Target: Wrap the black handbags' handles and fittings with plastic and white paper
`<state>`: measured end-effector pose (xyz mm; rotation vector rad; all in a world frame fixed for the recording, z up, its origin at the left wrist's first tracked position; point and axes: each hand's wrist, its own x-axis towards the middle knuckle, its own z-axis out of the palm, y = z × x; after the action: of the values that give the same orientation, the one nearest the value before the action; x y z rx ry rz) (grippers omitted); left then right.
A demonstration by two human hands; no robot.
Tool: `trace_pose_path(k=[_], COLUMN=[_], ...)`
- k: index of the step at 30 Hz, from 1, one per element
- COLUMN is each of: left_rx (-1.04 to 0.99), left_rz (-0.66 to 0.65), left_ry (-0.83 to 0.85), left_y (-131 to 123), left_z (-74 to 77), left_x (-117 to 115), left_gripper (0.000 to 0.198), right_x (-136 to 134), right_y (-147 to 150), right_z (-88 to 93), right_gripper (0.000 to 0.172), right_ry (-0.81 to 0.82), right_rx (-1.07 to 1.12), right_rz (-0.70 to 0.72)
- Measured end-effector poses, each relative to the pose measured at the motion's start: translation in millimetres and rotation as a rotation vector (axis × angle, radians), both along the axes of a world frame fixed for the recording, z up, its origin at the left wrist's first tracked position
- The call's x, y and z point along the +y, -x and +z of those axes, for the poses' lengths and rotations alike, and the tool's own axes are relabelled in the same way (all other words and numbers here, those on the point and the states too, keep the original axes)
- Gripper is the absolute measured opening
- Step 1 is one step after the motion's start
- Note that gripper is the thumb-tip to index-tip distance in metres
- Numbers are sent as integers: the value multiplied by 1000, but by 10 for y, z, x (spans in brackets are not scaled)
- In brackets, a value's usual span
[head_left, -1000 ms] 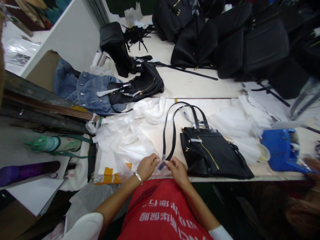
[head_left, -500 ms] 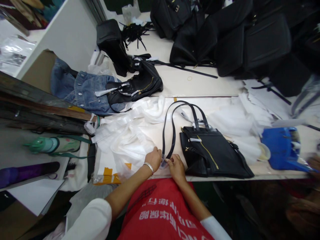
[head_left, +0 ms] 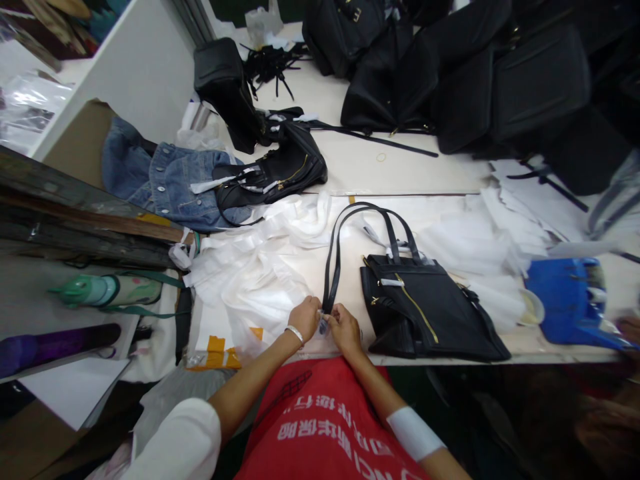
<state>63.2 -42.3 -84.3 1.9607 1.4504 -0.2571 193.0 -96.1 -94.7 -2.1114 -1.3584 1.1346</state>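
Observation:
A black handbag (head_left: 425,307) with gold zips lies at the table's front edge, right of my hands. Its long black strap (head_left: 329,263) loops up and back down to my fingers. My left hand (head_left: 305,319) pinches the lower end of the strap, where a small piece of clear plastic wrap (head_left: 324,325) shows. From the other side, my right hand (head_left: 345,328) grips the same end with thumb and forefinger. The fingertips almost meet, and they partly hide the strap end and the plastic.
White tissue sheets (head_left: 260,280) spread left of my hands. More black bags (head_left: 465,80) crowd the back right. A blue container (head_left: 565,300) stands at the right, near another person's hand (head_left: 627,330). Denim clothing (head_left: 175,180) and a green bottle (head_left: 105,290) are at the left.
The two runs of the strap, apart before, now lie close together. My right hand has moved slightly left and up, nearer my left, and the plastic is more bunched.

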Motion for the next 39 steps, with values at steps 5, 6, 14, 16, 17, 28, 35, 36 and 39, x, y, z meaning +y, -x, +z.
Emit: trace_pose_path(k=[5, 6, 14, 16, 17, 28, 35, 36, 39], left_rx=[9, 14, 22, 13, 7, -104, -447, -454, -495], left_rz=[25, 28, 24, 25, 24, 133, 475, 480, 487], left_ry=[-2, 1, 15, 16, 17, -123, 436, 450, 482], left_y=[-4, -8, -33, -32, -27, 44, -255, -266, -254], left_z=[-43, -45, -9, -10, -11, 317, 63, 25, -16], left_x=[9, 9, 0, 18, 36, 605, 688, 674, 645], left_gripper=[18, 18, 16, 16, 16, 29, 19, 19, 20], right_x=[77, 95, 189, 199, 204, 159, 170, 179, 197], right_y=[27, 33, 42, 19, 2, -149, -205, -204, -182], right_z=[35, 51, 163, 141, 123, 49, 187, 198, 204], right_gripper=[11, 11, 13, 14, 14, 12, 11, 11, 11], right_ry=[141, 172, 162, 142, 137, 14, -117, -129, -140], right_rx=[-104, -153, -336, -338, -342, -135, -12, -2, 34], right_rz=[79, 109, 346, 380, 397, 297, 236, 236, 214])
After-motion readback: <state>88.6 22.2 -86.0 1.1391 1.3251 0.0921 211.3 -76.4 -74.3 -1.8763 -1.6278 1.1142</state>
